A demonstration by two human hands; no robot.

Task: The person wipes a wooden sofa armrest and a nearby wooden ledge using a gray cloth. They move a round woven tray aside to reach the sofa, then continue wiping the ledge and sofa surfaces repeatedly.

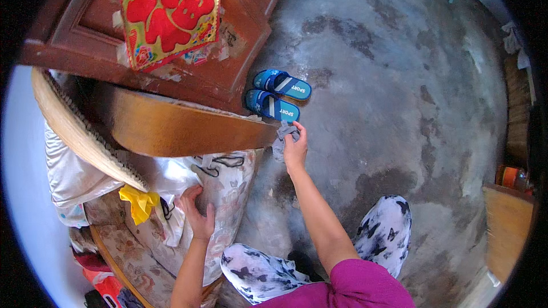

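Note:
My right hand is closed on a grey cloth, which hangs against the front end of a curved wooden armrest. Over the floral-patterned seat, my left hand has its fingers bent and its thumb apart, with nothing seen in it. Those fingers are beside a white bag-like bundle with dark cords; I cannot tell whether they touch it. A crumpled yellow cloth or bag lies just left of that hand.
Blue slippers stand on the grey floor past the armrest. A reddish-brown wooden cabinet or door bears a red and gold hanging. A straw hat leans at left. At far right are a wooden board and a bottle.

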